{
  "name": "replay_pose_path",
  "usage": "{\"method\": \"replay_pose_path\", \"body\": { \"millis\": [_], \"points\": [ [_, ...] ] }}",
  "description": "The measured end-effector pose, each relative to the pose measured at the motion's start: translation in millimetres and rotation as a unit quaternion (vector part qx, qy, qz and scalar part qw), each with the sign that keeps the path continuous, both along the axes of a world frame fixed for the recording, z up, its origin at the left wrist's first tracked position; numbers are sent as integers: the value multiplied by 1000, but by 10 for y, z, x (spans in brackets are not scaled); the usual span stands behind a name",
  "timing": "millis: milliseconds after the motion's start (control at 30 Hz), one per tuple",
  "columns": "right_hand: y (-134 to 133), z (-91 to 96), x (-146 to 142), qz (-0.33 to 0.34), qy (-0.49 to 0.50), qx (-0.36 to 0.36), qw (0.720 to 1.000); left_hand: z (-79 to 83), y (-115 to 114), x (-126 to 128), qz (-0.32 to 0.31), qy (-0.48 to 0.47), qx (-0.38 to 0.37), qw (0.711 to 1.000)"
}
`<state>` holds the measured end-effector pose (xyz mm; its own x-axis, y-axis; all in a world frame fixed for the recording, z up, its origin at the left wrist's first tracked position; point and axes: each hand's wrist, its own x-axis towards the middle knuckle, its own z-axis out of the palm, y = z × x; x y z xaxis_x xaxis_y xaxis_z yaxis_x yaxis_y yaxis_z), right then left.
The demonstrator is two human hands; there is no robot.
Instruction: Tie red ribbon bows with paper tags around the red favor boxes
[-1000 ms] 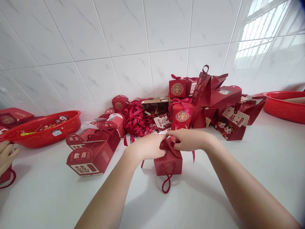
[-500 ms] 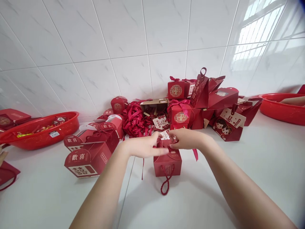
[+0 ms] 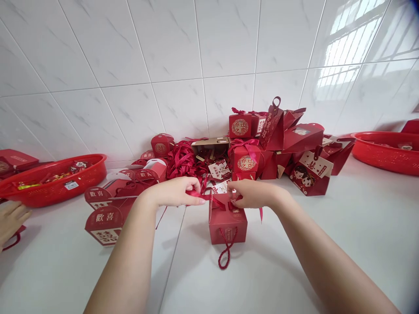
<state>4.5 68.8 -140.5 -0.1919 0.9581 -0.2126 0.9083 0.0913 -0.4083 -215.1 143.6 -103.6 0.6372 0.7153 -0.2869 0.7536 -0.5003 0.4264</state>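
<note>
A small red gift box (image 3: 227, 224) stands upright on the white table in front of me, a twisted cord handle (image 3: 224, 260) hanging from its near side. Across its top runs a red ribbon (image 3: 207, 197). My left hand (image 3: 178, 192), left of the box, is closed on one end of this ribbon and draws it taut. At the box's top right edge, my right hand (image 3: 250, 194) has its fingers curled on the ribbon, partly hiding it. A ribbon tail (image 3: 261, 214) hangs below my right hand. A printed card (image 3: 220, 187) lies just behind the box.
Behind are a heap of red ribbon (image 3: 181, 159), an open carton (image 3: 210, 142) and stacked red boxes (image 3: 245, 159). More boxes (image 3: 104, 220) stand left. Red plastic baskets (image 3: 98, 168) flank both sides. Another person's hand (image 3: 12, 218) shows at the left edge.
My left hand has moved left, away from the box, pulling the ribbon out. My right hand stays at the box top. The other person's hand has come further into view at left.
</note>
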Motion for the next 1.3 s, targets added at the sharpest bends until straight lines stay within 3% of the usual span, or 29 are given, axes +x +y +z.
{"method": "replay_pose_path", "body": {
  "millis": [67, 200, 467, 600, 767, 867, 1100, 1300],
  "points": [
    [-10, 19, 3, -5, 1, -4, 1000, 18, 12, -29, 4, -9, 4, 1000],
    [-20, 33, 9, -8, 1, -3, 1000, 46, 21, -70, 83, -49, 52, 994],
    [8, 4, 30, -6, -11, -1, 1000, -1, 25, -12, 102, 5, 60, 993],
    [13, 11, 29, -3, -19, -3, 1000, -87, 20, 96, 72, 5, 38, 997],
    [14, 2, 29, -4, -20, 0, 1000, -289, -10, 347, 5, 40, 90, 995],
    [26, -16, 32, -2, -23, -5, 1000, -377, -25, 457, -8, 59, 83, 995],
    [18, 18, 152, -29, -63, -18, 997, -372, -33, 468, 2, 39, 67, 997],
    [-81, 113, 400, -83, -23, -9, 996, -390, -20, 468, 9, 38, 62, 997]
  ]
}}
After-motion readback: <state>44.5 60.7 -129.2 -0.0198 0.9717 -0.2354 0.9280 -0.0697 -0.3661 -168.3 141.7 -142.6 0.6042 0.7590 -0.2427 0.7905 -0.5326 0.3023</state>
